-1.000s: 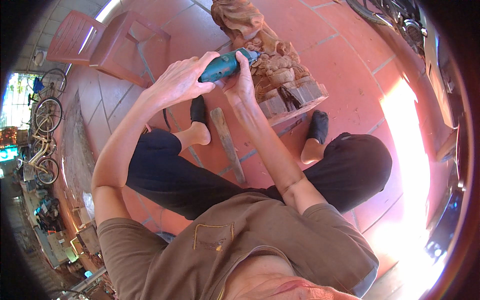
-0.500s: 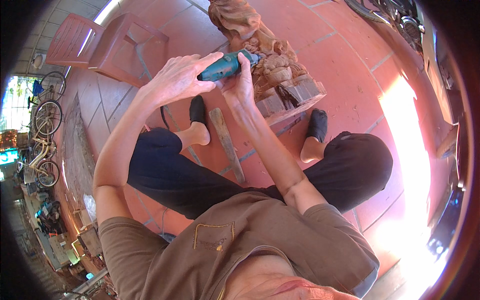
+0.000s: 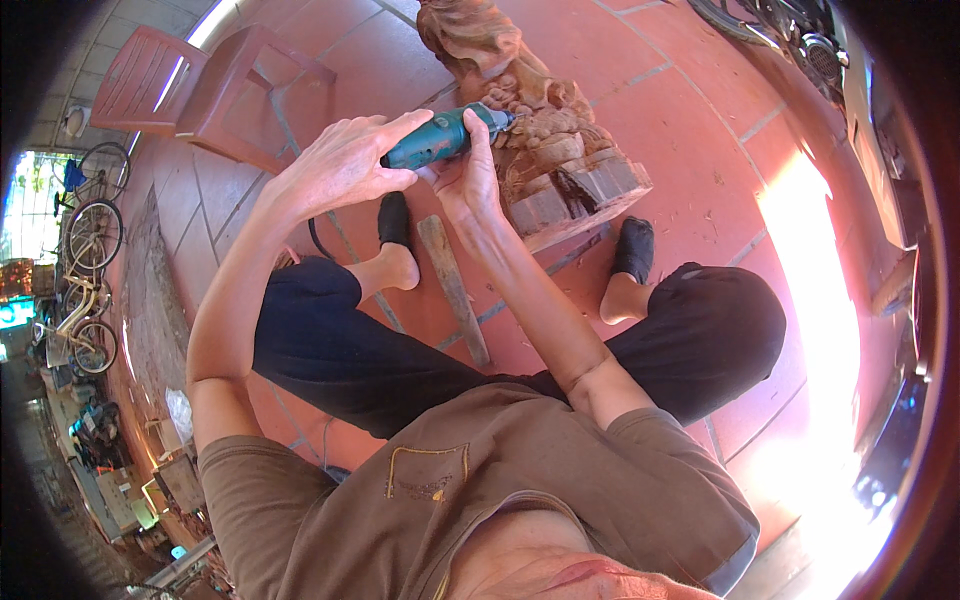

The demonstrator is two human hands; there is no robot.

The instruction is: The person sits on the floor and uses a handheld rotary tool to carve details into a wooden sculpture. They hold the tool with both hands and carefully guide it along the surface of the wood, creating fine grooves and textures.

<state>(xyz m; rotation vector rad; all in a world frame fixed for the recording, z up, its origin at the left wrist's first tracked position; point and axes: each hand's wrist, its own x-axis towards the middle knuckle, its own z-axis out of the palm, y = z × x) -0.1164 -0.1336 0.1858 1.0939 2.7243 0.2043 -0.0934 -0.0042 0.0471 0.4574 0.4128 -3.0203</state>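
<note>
A teal rotary tool (image 3: pixel 432 142) lies nearly level between my hands, its grey nose pointing right toward a carved wooden sculpture (image 3: pixel 550 135). My left hand (image 3: pixel 345 162) wraps round the rear end of the tool. Nearer the nose, my right hand (image 3: pixel 470 186) grips it with the thumb on top and the other fingers underneath, partly hidden. The tool's tip is at the figures carved in the sculpture's middle; whether it touches the wood I cannot tell. The sculpture lies tilted, its rough base toward me.
Between my feet a wooden stick (image 3: pixel 452 290) lies on the red tile floor (image 3: pixel 700 190), which has scattered chips. A brown plastic chair (image 3: pixel 215 95) stands at the far left. Bicycles (image 3: pixel 95 235) line the left side; a motorbike (image 3: pixel 815 50) is at the far right.
The rotary tool and both hands have shifted slightly to the left, drawing the nose back a little along the carving. The sculpture has stayed in place.
</note>
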